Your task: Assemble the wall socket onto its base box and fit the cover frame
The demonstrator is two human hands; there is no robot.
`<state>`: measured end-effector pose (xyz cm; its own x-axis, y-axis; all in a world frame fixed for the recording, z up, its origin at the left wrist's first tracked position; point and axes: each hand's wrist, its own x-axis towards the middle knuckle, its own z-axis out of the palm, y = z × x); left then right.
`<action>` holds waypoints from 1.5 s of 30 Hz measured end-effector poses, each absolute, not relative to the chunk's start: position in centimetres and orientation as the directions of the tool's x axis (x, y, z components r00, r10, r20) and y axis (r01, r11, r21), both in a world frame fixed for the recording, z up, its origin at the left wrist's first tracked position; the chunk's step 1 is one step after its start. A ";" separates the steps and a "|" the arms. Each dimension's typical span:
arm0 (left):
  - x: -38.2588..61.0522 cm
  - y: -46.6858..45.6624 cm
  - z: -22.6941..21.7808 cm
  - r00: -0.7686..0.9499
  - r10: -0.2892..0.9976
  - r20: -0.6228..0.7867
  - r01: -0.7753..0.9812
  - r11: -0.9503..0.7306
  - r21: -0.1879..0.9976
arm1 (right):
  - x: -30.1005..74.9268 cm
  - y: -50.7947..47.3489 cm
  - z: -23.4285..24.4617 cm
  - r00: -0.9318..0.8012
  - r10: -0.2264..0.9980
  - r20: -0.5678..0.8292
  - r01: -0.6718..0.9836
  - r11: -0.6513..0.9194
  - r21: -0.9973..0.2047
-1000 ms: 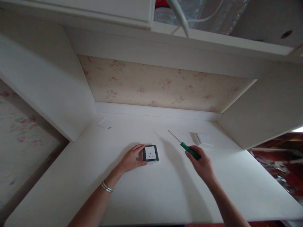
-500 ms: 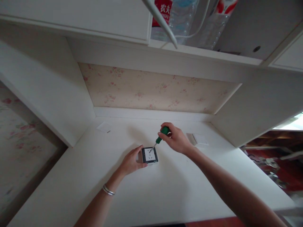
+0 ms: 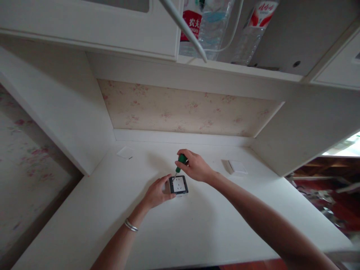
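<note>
A wall socket (image 3: 179, 184) with a white face and a dark frame lies face up on the white desktop. My left hand (image 3: 156, 192) grips its left side, thumb at the near edge and fingers at the far left corner. In my right hand (image 3: 195, 165) is a screwdriver (image 3: 182, 159) with a green handle, tilted down to the left. The screwdriver's tip is at the left strip of the dark frame; whether it sits in a screw cannot be made out.
A clear plastic piece (image 3: 124, 152) lies at the back left of the desktop (image 3: 168, 236), and a white square plate (image 3: 237, 167) at the back right. Above hangs a shelf with plastic bottles (image 3: 215, 22) and a pale rod (image 3: 188, 32) jutting down.
My right hand has shifted left with the screwdriver, its tip going from the socket's white face to the left frame strip. My left hand keeps its hold. The view has tilted up slightly.
</note>
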<state>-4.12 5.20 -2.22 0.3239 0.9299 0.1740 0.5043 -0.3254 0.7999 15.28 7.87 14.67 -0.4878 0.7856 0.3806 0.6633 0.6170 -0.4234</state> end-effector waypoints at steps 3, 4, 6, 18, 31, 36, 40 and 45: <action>-4.1 5.2 -2.2 0.325 0.929 0.178 0.497 -0.328 0.804 | 15.2 7.9 14.6 -0.506 0.777 0.375 0.667 0.628 -0.401; -4.1 5.2 -2.2 0.326 0.928 0.180 0.495 -0.330 0.804 | 15.1 7.9 14.5 -0.510 0.776 0.371 0.668 0.629 -0.398; -4.1 5.2 -2.2 0.328 0.927 0.182 0.497 -0.333 0.802 | 15.0 8.0 14.4 -0.518 0.774 0.364 0.669 0.632 -0.392; -4.0 5.1 -1.6 0.331 0.927 0.177 0.513 -0.334 0.790 | 14.8 8.2 14.3 -0.561 0.764 0.319 0.671 0.645 -0.366; -4.0 5.3 -2.4 0.298 0.937 0.179 0.545 -0.321 0.775 | 13.2 8.3 15.9 -0.698 0.678 0.230 0.636 0.734 -0.237; -4.0 5.3 -2.1 0.315 0.932 0.179 0.541 -0.331 0.773 | 13.3 7.4 16.6 -0.714 0.672 0.196 0.638 0.740 -0.213; -3.9 5.3 -2.2 0.296 0.940 0.171 0.535 -0.311 0.785 | 13.2 7.3 17.8 -0.787 0.595 0.162 0.564 0.801 -0.201; -3.8 5.4 -2.4 0.303 0.937 0.172 0.510 -0.312 0.802 | 12.7 7.9 18.2 -0.770 0.635 0.059 0.636 0.771 -0.002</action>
